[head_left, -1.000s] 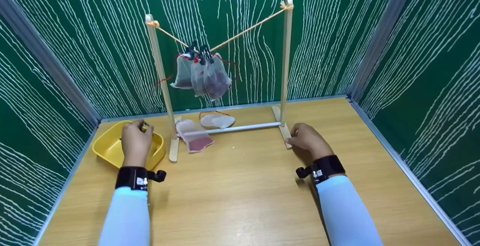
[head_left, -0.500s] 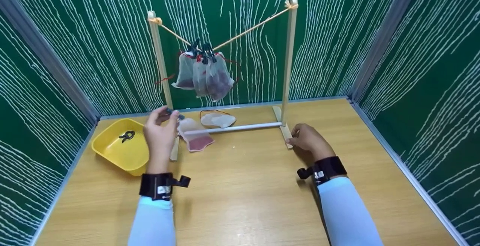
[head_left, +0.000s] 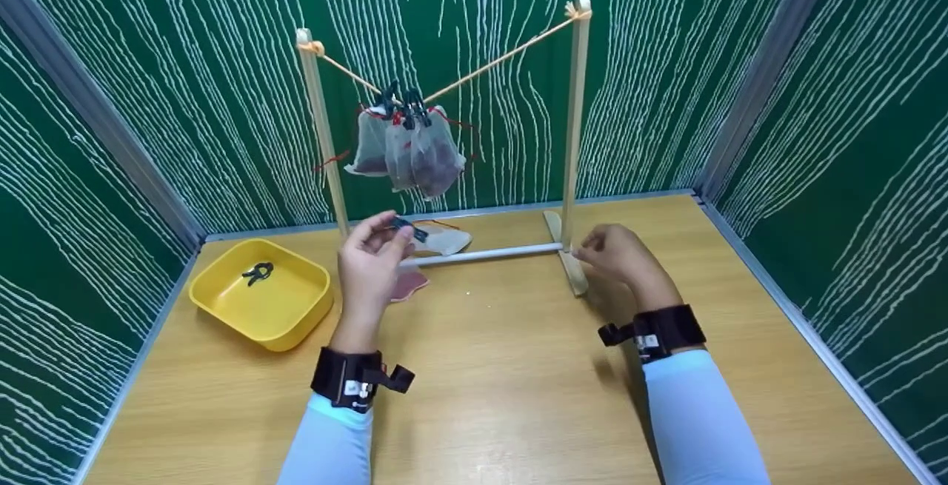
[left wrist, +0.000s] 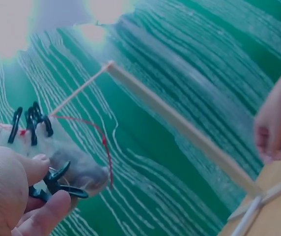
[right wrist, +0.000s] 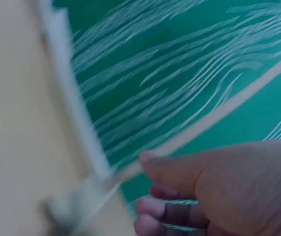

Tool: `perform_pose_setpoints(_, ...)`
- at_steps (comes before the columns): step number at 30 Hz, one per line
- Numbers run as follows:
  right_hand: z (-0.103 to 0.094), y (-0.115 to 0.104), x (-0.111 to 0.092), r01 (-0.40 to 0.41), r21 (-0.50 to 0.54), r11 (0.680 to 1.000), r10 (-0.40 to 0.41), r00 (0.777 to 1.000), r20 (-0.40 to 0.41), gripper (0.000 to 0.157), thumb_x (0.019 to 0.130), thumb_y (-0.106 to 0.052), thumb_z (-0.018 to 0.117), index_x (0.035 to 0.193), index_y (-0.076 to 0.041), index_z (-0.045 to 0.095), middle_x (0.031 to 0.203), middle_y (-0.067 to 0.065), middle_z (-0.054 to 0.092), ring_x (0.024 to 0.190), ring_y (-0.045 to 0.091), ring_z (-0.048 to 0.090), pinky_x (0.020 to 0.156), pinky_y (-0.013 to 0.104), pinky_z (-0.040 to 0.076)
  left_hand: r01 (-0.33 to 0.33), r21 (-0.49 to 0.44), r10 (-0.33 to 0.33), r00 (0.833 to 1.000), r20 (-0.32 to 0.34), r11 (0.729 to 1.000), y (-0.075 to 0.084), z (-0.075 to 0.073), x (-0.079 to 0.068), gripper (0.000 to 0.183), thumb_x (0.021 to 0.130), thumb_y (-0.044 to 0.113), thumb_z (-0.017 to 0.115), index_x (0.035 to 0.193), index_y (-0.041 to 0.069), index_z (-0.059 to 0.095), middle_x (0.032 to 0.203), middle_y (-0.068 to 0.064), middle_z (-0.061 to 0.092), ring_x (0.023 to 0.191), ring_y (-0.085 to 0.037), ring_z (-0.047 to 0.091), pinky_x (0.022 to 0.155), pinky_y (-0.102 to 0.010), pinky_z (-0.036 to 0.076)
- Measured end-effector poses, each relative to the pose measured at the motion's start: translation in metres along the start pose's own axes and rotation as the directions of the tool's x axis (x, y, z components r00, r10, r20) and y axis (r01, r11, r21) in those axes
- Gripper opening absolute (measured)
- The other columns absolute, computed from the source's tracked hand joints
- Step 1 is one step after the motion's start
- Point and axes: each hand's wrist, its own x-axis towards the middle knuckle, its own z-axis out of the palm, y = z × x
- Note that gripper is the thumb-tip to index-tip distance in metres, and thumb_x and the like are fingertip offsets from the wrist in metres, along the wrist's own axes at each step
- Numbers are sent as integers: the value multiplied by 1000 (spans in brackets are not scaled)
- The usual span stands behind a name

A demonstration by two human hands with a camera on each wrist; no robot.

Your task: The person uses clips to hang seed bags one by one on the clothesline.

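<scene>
My left hand [head_left: 369, 263] pinches a dark green spring clip [head_left: 411, 229] between thumb and fingers, just below the hanging mesh bags [head_left: 437, 155]. Several such clips [left wrist: 34, 120] fasten those bags to the sagging orange string [head_left: 503, 64]. Behind the left hand, a mesh bag with pinkish filling [head_left: 409, 286] lies on the table, mostly hidden. A flat white bag [head_left: 450, 241] is farther back. My right hand [head_left: 623, 259] hovers beside the foot of the right wooden post [head_left: 576, 129], its fingers loosely bent around nothing.
On the left stands a yellow basin [head_left: 296, 326] with one dark clip [head_left: 258, 273] inside. A white rod [head_left: 507, 252] joins the two posts near the table. The post's wooden foot [head_left: 574, 275] lies by the right hand. Green walls [head_left: 666, 63] enclose the table.
My left hand has lifted a clip out of the yellow basin and carried it right, to below the bags. My right hand has come off the right post's foot.
</scene>
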Motion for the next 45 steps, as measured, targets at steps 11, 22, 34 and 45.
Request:
perform_pose_setpoints(11,56,-97,-23,507,125,853,-517,853,68,46,108,-25,80,148,-4,72,125,14,81,111,27,78,93,32,67,47,-38,-43,993,106,998,0,27,-17,31,94,1,92,119,3,75,124,-16,79,112,-20,81,76,-25,67)
perform_pose_setpoints(22,77,-117,-33,559,204,804,-560,826,-58,41,103,-20,87,139,-2,78,115,14,85,104,22,79,88,29,64,-17,-56,29,978,207,998,-4,36,-30,32,92,-4,91,118,-2,73,129,-17,74,129,-27,78,97,-30,68)
perform_pose_setpoints(34,74,-109,-28,525,195,828,-513,851,-112,31,102,-24,89,125,-4,84,104,10,85,86,18,72,72,22,59,-65,356,-12,978,209,932,-21,22,-16,23,112,18,74,130,4,77,132,-17,75,131,-34,71,112,-48,63)
perform_pose_setpoints(45,69,-101,-21,468,185,864,-452,883,-125,17,105,-14,84,117,-1,85,98,12,86,83,14,77,72,22,61,-122,899,-132,972,193,421,-95,-28,6,40,112,20,68,150,8,72,159,-18,67,144,-46,64,111,-65,60)
